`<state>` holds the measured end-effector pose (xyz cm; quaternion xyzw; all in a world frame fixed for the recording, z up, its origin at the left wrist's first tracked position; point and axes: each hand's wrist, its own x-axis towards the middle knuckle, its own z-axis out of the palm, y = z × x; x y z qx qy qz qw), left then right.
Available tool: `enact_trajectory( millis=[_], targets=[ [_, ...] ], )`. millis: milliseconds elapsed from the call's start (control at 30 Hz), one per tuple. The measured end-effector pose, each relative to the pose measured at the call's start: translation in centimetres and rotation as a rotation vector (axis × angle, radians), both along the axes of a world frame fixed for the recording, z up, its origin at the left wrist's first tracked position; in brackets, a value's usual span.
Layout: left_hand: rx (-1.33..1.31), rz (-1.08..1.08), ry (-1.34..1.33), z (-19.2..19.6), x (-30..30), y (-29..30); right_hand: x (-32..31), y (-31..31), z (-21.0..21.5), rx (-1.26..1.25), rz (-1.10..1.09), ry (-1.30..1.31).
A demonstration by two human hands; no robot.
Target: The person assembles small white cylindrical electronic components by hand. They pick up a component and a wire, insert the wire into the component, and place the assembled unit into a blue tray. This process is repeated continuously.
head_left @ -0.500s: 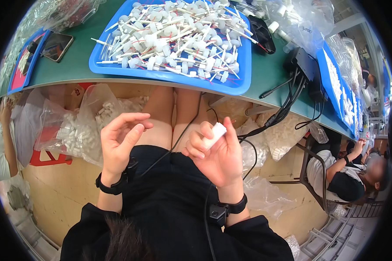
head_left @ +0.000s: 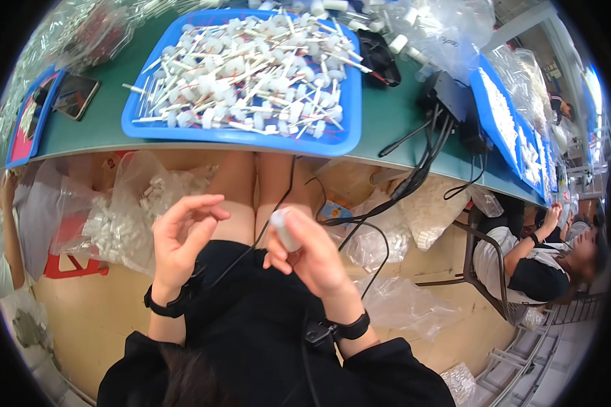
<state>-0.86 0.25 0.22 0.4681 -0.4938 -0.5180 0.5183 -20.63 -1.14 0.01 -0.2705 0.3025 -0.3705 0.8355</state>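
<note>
Above my lap, my right hand point(head_left: 310, 254) is closed around a small white plastic cylinder point(head_left: 286, 230), its round end pointing up and away. My left hand point(head_left: 184, 239) hovers to the left, thumb and fingers curved but apart, with nothing visible between them. A gap separates the two hands. Beyond them on the table lies a blue tray point(head_left: 244, 145) heaped with small parts point(head_left: 244, 74): white sticks, translucent round pieces and thin red strands. Neither hand touches the tray.
A phone point(head_left: 77, 97) and a small blue tray point(head_left: 20, 152) sit on the green table point(head_left: 102, 136) at left. Black cables point(head_left: 424, 166) hang off its right edge. Bags of white pieces point(head_left: 108, 224) stand below. A seated person point(head_left: 536, 261) works at far right.
My right hand has moved left, nearer my left hand, and turned the white cylinder more upright. The view has shifted slightly, with the tray now further left.
</note>
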Motion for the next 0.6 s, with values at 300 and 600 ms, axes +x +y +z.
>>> enact_trajectory(
  millis=[300,600],
  targets=[
    [-0.016,-0.126,0.094,-0.2,-4.0,-0.2,0.7,0.7,-0.2,-0.085,-0.003,0.107],
    [0.188,-0.015,0.241,-1.7,-1.0,-0.7,0.3,1.0,-1.4,-0.266,-0.14,0.376]
  ],
)
